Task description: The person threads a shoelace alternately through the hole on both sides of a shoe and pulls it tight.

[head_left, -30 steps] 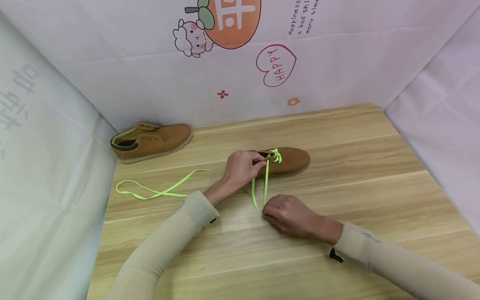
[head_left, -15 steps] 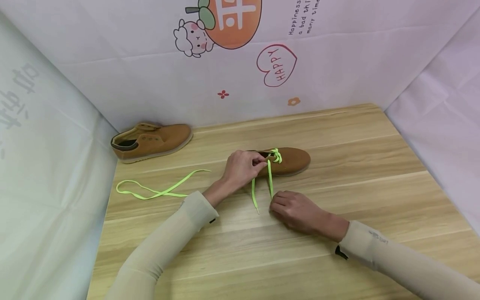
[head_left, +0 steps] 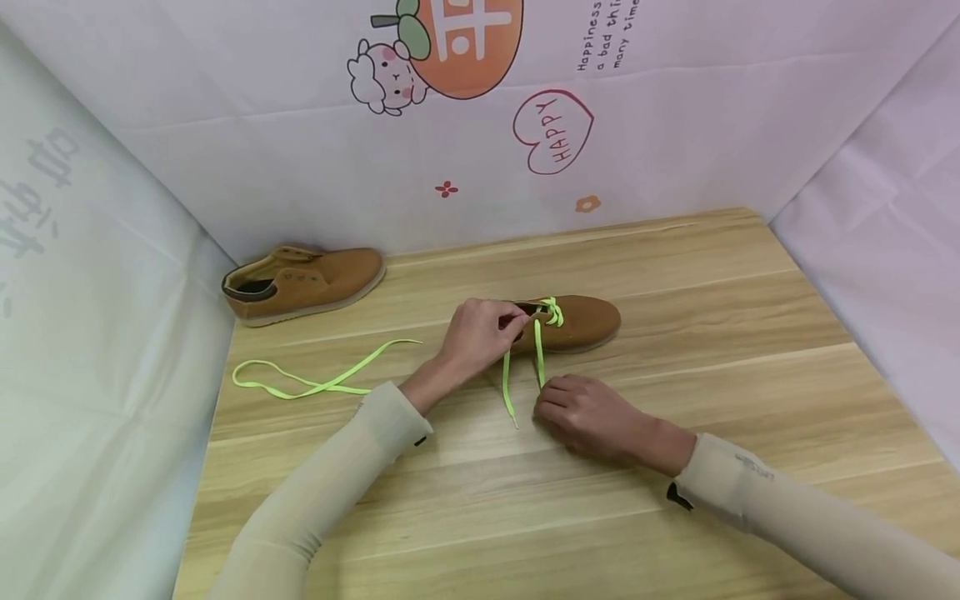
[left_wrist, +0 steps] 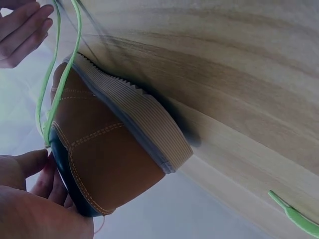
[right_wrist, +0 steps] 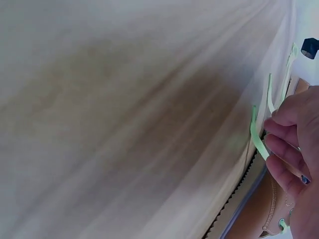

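Note:
A brown low-cut shoe lies toe to the right, a neon-green shoelace threaded through its front eyelets. Both lace ends hang over its near side. My left hand is at the shoe's opening, thumb and fingers pinching the edge of the eyelet flap; the left wrist view shows the thumb right beside the lace at the dark collar. Closer to me, my right hand pinches one lace end and draws it out from the shoe. The free end dangles beside it onto the table.
A matching brown shoe without a lace stands at the back left against the white printed cloth. Before it, a loose green lace lies looped on the wooden table. Cloth walls also border the left and right.
My right hand has shifted slightly right and up toward the shoe, keeping the lace end. My left fingertips have drawn back a little left along the flap. The shoe stays in place.

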### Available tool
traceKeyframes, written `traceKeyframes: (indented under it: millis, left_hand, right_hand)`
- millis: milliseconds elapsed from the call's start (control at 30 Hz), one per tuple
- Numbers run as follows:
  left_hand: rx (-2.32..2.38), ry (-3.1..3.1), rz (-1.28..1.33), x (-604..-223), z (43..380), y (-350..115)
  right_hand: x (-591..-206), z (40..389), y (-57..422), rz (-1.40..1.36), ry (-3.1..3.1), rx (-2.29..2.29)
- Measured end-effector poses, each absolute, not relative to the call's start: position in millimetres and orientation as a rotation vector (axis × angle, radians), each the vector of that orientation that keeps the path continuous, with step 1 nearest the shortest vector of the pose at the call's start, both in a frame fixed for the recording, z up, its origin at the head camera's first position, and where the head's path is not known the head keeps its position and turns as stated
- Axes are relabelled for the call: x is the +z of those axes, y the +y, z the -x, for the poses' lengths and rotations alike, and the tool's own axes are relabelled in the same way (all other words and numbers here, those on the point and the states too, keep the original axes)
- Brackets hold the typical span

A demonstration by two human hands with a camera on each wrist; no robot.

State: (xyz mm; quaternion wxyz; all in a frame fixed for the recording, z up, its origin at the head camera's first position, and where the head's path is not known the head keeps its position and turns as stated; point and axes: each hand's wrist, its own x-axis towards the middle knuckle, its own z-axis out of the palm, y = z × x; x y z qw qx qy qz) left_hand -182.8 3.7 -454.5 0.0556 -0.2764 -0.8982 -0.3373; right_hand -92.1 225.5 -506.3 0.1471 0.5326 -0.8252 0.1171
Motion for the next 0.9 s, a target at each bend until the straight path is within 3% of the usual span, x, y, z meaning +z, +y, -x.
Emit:
traceKeyframes:
  millis: [533,900]
  left_hand:
    - [-1.108,-2.597,0.768,-450,192,-6]
    - [-1.022,-2.766,0.801,-448,201,-6]
  right_hand:
    - [-486,105,199,-1.739,-2.240,-0.011]
    - [-496,114,184,-1.796,-2.122,-0.149]
